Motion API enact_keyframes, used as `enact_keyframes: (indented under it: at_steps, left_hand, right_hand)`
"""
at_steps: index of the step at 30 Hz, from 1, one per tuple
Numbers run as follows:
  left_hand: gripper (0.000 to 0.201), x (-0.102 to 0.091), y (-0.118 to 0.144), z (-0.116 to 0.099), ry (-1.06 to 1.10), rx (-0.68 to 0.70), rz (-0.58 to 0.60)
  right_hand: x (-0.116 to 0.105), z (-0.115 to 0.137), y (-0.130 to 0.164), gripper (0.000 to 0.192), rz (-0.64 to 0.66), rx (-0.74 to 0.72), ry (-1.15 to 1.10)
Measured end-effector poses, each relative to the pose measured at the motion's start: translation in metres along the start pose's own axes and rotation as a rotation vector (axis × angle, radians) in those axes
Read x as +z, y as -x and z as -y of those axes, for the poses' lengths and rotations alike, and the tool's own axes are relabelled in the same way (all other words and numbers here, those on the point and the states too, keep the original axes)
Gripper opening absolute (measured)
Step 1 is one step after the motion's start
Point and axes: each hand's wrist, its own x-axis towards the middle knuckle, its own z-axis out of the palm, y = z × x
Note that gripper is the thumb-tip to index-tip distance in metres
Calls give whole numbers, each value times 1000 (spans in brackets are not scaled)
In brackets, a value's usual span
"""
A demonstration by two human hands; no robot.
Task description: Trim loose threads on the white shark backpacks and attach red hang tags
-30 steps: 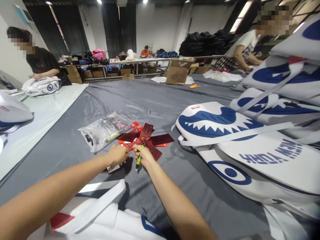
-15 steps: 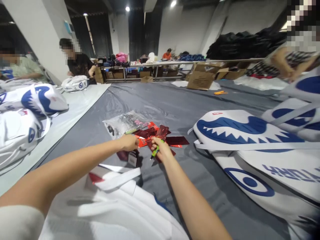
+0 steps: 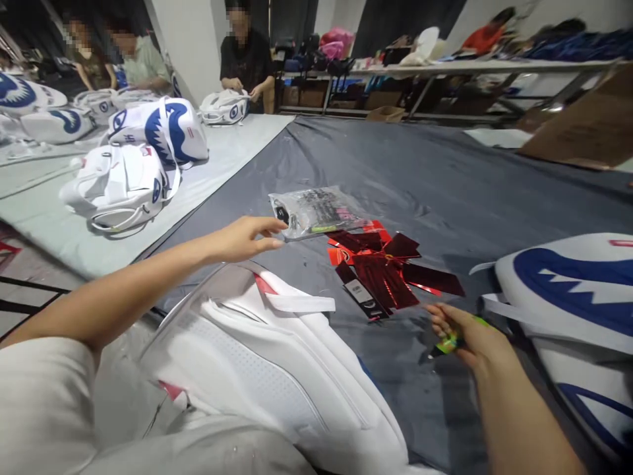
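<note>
Left hand (image 3: 243, 239): fingers loosely spread, empty, fingertips reaching the clear plastic bag (image 3: 316, 211).
Right hand (image 3: 467, 336): fingers curled round a green tool (image 3: 448, 344), kept ready beside red hang tags (image 3: 386, 267).
Lap: white backpack (image 3: 277, 369).

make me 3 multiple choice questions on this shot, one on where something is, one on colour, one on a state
1. Where does the clear plastic bag lie?
A. on the grey sheet, just past the left hand's fingertips
B. on top of the white backpack
C. on the long table at the back

2. What colour are the shiny tags fanned out on the sheet?
A. gold
B. red
C. blue

3. What is the state of the right hand?
A. open and flat on the sheet
B. closed round a strap
C. closed on a small green tool

Answers:
1. A, the bag rests on the sheet and the outstretched fingers reach its near edge.
2. B, the foil tags shine dark red.
3. C, the fingers curl around the green tool, held clear of the tags.
</note>
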Motion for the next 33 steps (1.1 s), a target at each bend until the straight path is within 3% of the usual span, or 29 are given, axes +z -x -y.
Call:
enact_keyframes:
  at_steps: [3, 5, 8, 10, 12, 13, 15, 17, 19, 22, 26, 29, 31, 33]
  left_hand:
    - [59, 11, 64, 23, -32, -69, -219]
    - [64, 27, 102, 36, -114, -79, -351]
    - [56, 54, 141, 46, -318, 24, -461]
    - [45, 71, 152, 45, -455, 122, -421]
    - [38, 85, 152, 40, -538, 193, -321]
    - [37, 91, 149, 37, -560, 210, -282]
    - [31, 101, 143, 31, -566, 210, -255]
    - [23, 108, 136, 27, -543, 188, -285]
    - [19, 115, 131, 27, -496, 177, -337]
    - [18, 125, 125, 33, -380, 206, -445]
    - [24, 140, 115, 41, -246, 239, -595]
    - [32, 148, 105, 45, -198, 204, -687]
    - [36, 152, 100, 47, -209, 221, -743]
    - [38, 154, 98, 49, -248, 274, -795]
  right_hand:
    - [-8, 7, 20, 28, -112, 90, 116]
    - [-5, 27, 48, 17, -91, 38, 259]
    - [20, 68, 112, 16, 262, -231, 325]
    - [47, 91, 155, 17, 529, -519, 298]
    - [73, 104, 181, 21, 652, -745, 317]
    - [84, 108, 184, 24, 650, -813, 340]
    - [98, 109, 166, 27, 540, -819, 446]
    - [106, 106, 128, 28, 384, -674, 692]
    - [116, 100, 85, 32, 323, -487, 1017]
    - [154, 90, 40, 37, 445, -466, 1208]
    - [252, 88, 18, 44, 687, -682, 1221]
    - [321, 92, 6, 38, 776, -742, 1263]
    - [341, 88, -3, 32, 798, -705, 1328]
    - [333, 76, -10, 32, 821, -645, 1405]
